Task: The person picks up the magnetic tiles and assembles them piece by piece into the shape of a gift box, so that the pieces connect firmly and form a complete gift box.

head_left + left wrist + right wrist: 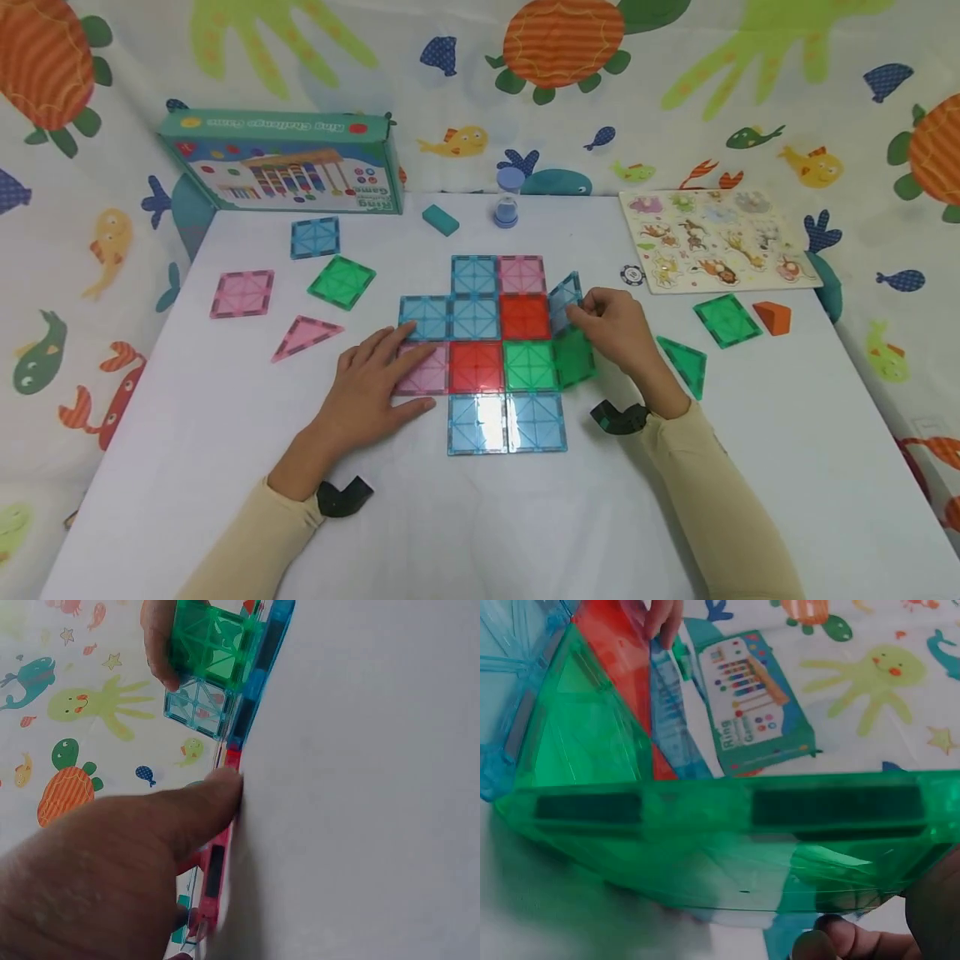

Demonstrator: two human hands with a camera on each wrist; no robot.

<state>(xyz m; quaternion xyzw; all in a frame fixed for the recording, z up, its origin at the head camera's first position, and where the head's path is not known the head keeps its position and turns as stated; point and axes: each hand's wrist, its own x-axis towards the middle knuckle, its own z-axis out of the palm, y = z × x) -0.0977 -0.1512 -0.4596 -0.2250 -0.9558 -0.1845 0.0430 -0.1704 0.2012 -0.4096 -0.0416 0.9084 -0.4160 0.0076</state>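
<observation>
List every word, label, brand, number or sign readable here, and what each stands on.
"Ring Challenge Game": top of the green box, upside down in the head view.
"Ring": that box's picture face.
"Game": same face; the smaller word between is unreadable.
Round chip: any markings too small to read.

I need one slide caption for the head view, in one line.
Right hand pinches a raised blue tile while the left hand rests on flat tiles.
</observation>
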